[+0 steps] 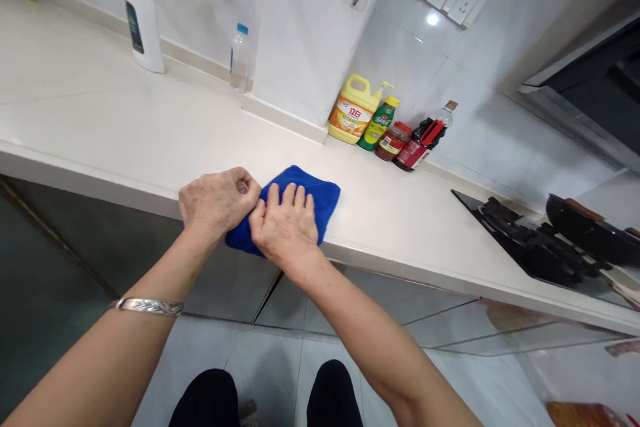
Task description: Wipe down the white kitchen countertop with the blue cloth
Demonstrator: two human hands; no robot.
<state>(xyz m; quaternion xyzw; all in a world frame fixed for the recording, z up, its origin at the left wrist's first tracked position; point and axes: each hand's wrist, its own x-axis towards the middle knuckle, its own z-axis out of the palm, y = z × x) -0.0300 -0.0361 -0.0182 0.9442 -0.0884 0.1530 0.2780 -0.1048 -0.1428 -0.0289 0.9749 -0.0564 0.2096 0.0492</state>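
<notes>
A blue cloth [325, 197] lies on the white countertop [200, 130], and its near corner hangs over the front edge. My right hand [285, 220] rests flat on top of it, fingers stretched out and slightly apart. Beside the cloth's left edge is my left hand [217, 199], curled into a fist on the counter. Its thumb and forefinger touch or nearly touch the cloth. Whatever that fist may hold is hidden.
Along the wall stand a white bottle [143, 20], a clear bottle with a blue cap [240, 60], a yellow detergent jug [353, 110], a green bottle [379, 125], a red-lidded jar [393, 142] and a dark sauce bottle [423, 140]. A wok [590, 230] sits over the gas stove [530, 247] at right.
</notes>
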